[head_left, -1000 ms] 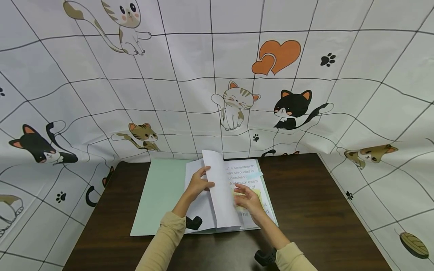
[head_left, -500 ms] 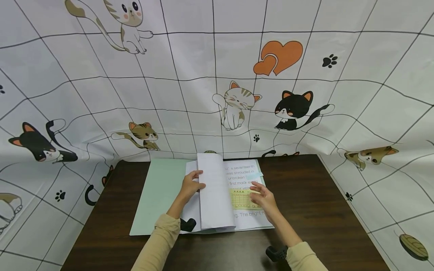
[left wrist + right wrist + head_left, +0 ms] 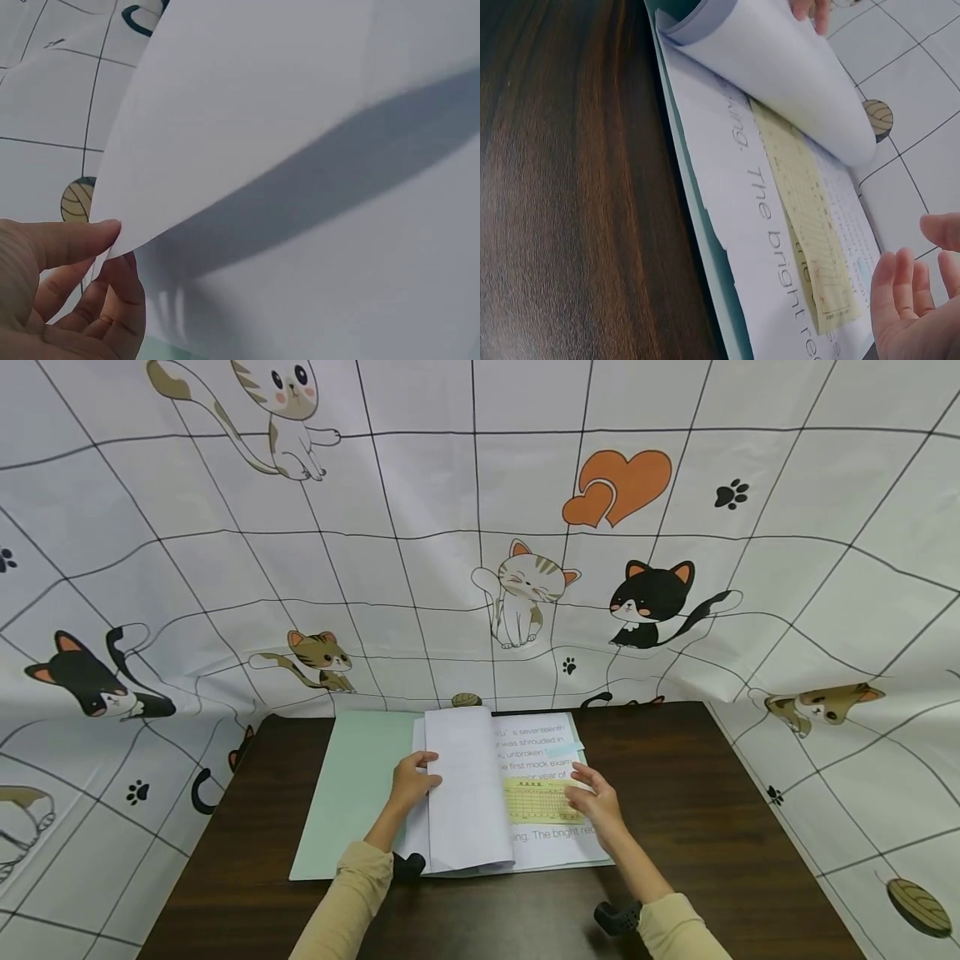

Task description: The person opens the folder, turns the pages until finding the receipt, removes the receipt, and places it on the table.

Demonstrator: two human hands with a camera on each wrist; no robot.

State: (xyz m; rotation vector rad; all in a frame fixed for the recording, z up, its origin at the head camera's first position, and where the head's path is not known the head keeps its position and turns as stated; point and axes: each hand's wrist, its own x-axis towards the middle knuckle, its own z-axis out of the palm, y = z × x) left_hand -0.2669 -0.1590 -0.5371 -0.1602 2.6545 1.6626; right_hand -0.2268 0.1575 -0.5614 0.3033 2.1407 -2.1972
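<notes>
My left hand (image 3: 408, 785) pinches the outer edge of a curling white sheet (image 3: 467, 793), thumb on top in the left wrist view. The sheet is lifted and turned over to the left inside a pale green folder (image 3: 318, 814). Under its curl, a yellow slip with a printed grid (image 3: 536, 802) lies on a page of large print (image 3: 551, 853). The slip's left end is partly covered by the sheet. Fingers spread and relaxed, my right hand (image 3: 600, 806) hovers at the slip's right end. The right wrist view shows that hand (image 3: 922, 315) holding nothing.
A light blue sticky tab (image 3: 564, 749) pokes past the page's right edge. The folder lies on a dark wooden table (image 3: 697, 827). Behind it hangs a white gridded cloth with cartoon cats (image 3: 420, 568). A black device (image 3: 617, 918) sits at my right wrist.
My left hand has drawn the sheet leftward, laying it over further and uncovering the yellow slip. The right hand has moved right, away from the sheet.
</notes>
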